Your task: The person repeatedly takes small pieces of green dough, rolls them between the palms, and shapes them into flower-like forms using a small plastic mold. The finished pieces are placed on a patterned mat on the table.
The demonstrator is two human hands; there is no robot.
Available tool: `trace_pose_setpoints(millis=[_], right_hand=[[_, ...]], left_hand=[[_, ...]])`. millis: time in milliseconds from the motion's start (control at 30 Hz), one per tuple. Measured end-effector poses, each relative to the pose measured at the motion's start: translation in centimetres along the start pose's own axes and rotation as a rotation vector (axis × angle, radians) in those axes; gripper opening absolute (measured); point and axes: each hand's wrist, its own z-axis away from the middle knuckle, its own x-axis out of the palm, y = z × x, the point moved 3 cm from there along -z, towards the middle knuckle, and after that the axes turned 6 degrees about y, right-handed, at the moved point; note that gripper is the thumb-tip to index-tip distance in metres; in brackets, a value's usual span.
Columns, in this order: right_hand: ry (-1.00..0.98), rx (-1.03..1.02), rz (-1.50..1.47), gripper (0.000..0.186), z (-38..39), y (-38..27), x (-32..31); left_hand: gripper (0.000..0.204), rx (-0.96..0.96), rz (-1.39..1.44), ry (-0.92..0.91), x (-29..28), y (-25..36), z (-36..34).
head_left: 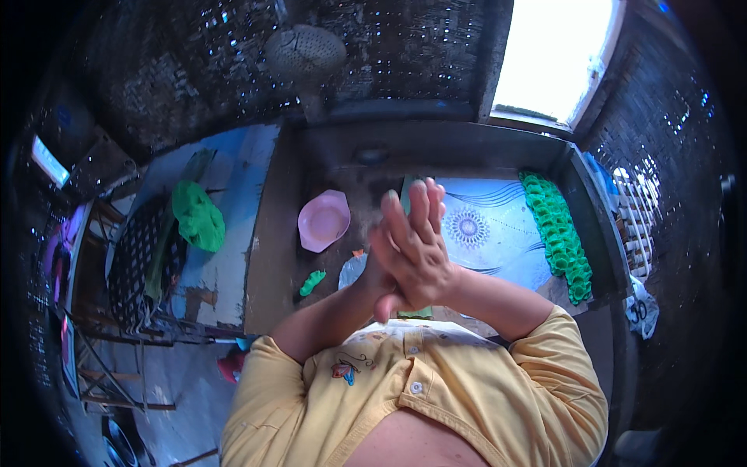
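In the middle of the head view my right hand [416, 265] lies against my left hand [377, 280], its back toward me and its fingers stretched upward. My left hand is largely hidden behind it, with some fingertips showing; I make out nothing held between them. Behind them are a pale patterned sheet [482, 210] with a round blue motif, a pink bowl [323, 220], a small green piece [311, 282] and a pale plastic piece [352, 271]. A strip of bright green ruffled material [556, 233] lies along the sheet's right side.
A raised wooden rim [583, 179] bounds my work surface. At left stands another table [245, 163] with a green bundle [198, 218] and dark checked cloth [132, 280]. Woven walls [179, 70] surround me, with a bright opening [552, 54] at back right. A plastic bag [640, 311] hangs at right.
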Motion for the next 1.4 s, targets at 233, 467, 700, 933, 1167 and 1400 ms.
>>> trace_pose_setpoints(millis=[233,467,700,933,1167,1400], right_hand=[[0.045,-0.054,-0.055,0.079,2.0,-3.6,0.5],[-0.012,-0.074,-0.079,0.087,2.6,-4.1,0.9],[-0.004,0.005,-0.048,0.086,2.7,-3.7,1.9],[0.16,1.168,-1.203,0.079,4.1,4.4,5.6],[-0.503,1.312,-0.873,0.032,12.7,3.5,6.7],[-0.197,1.896,-1.061,0.022,19.1,3.8,5.5]], left_hand=[[0.077,0.359,-0.104,-0.167,-0.1,-0.5,1.1],[0.086,0.666,-0.075,-0.236,0.6,-1.4,1.6],[0.096,0.932,0.08,-0.187,1.0,-2.8,2.3],[0.089,-0.122,0.357,0.29,-6.9,-4.7,1.6],[0.054,-0.087,-0.541,1.162,-17.0,-6.3,4.8],[0.063,-0.927,-1.941,0.592,-26.7,-8.4,13.3]])
